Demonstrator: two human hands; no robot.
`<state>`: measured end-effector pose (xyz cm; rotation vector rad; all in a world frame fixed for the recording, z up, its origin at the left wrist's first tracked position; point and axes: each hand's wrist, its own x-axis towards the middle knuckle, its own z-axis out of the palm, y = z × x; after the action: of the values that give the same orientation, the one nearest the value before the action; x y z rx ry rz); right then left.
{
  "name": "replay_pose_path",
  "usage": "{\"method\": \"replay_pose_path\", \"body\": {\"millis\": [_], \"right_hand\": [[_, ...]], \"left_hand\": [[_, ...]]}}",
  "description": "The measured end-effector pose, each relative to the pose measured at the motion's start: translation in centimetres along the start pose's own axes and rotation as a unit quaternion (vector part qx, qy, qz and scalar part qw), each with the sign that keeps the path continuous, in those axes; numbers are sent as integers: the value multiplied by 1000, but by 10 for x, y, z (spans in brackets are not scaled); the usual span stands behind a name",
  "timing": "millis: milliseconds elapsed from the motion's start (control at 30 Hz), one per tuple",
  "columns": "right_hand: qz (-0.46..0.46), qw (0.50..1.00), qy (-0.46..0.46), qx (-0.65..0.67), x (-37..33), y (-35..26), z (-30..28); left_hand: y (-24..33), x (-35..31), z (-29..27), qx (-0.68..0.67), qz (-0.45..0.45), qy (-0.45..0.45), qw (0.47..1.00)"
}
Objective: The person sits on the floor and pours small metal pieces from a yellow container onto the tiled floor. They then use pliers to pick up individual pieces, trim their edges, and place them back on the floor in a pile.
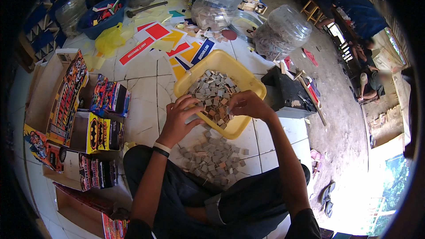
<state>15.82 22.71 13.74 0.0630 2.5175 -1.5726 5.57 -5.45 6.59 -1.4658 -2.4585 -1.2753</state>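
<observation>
A yellow plastic basin (255,84) stands on the tiled floor in front of me, partly filled with small square grey and brown pieces (217,89). At its near left rim, my left hand (179,118) curls its fingers and thumb around a small grey piece (193,117). My right hand (248,105) reaches over the right side of the basin, fingertips pinched on a small pale square piece (229,111). Between the basin and my crossed legs lies a loose heap of similar square pieces (214,157).
Printed toy truck bodies (66,102) line the left. Coloured sheets (155,40) lie beyond the basin, near a blue tub (84,25) and clear plastic containers (283,31). A black box (287,93) with a hammer (310,93) stands to the right. People sit far right.
</observation>
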Motion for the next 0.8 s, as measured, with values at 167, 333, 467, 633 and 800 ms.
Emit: {"method": "replay_pose_path", "body": {"millis": [167,333,467,633,800], "right_hand": [[25,991,-55,121,-37,-51,-11],[-76,995,-63,-16,-65,-71,-6],[-6,999,36,34,-113,-60,-9],[63,989,130,11,-145,1,4],[4,990,48,-130,-121,45,55]], "left_hand": [[-1,1,0,-3,1,-5,1000],[6,-2,1,38,-8,16,999],[11,7,11,75,-19,59,995],[-10,64,31,37,26,98,994],[-43,120,41,100,2,67,993]]}}
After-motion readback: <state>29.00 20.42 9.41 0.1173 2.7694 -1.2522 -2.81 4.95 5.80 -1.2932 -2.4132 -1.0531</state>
